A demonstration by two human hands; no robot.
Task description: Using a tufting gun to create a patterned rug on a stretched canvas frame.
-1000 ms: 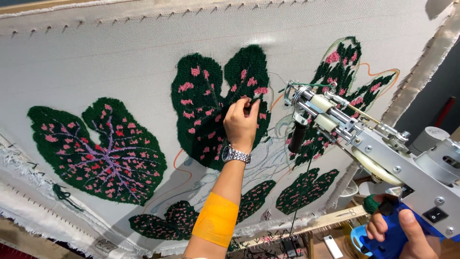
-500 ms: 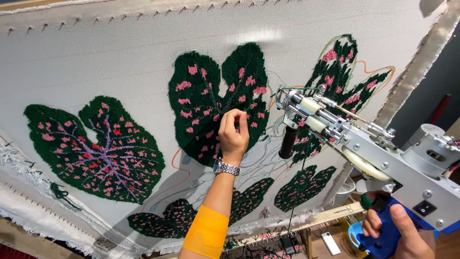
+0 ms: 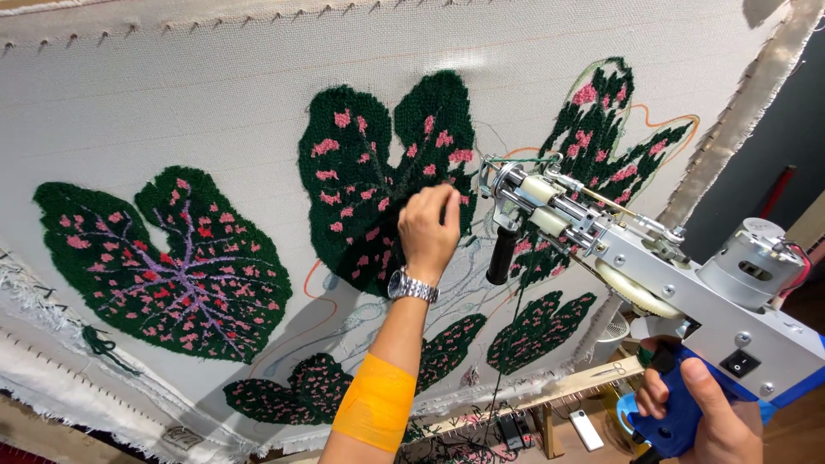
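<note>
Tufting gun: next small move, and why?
Probably swing the tufting gun nose a little left onto the cloth beside the middle leaf. The right hand grips the blue handle, the left hand pinches at that leaf's right edge, and the needle tip sits just short of the fabric there.
</note>
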